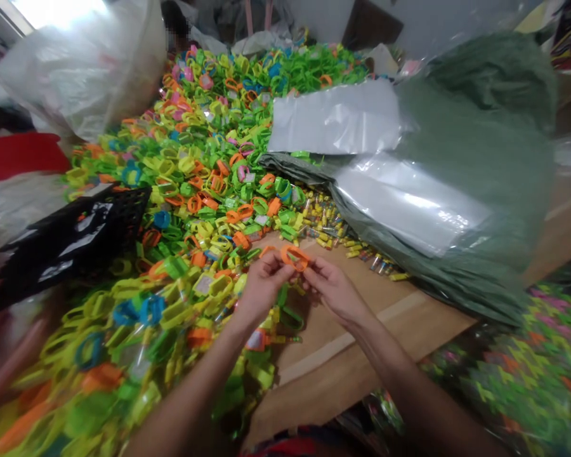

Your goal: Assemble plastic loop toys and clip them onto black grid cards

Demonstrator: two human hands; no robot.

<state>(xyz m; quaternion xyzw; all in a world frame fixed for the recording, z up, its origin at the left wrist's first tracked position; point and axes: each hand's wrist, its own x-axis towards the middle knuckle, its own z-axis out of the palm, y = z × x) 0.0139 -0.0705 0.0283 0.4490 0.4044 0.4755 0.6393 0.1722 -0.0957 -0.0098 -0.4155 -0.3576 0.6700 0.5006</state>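
Observation:
An orange plastic loop, like a toy watch, is held up between both hands above the wooden tabletop. My left hand pinches its left side with thumb and fingers, and another bit of orange shows by those fingertips. On the other side, my right hand grips the lower right edge, fingers closed. A large heap of similar plastic loops in green, yellow, orange, blue and pink spreads behind and to the left. Small yellow-capped clear tubes lie just beyond my hands.
A dark green sack with silvery patches covers the right of the table. At left are a black perforated tray, partly smeared by motion, and a big white plastic bag. More colourful pieces lie lower right. Another person's arm appears at far left.

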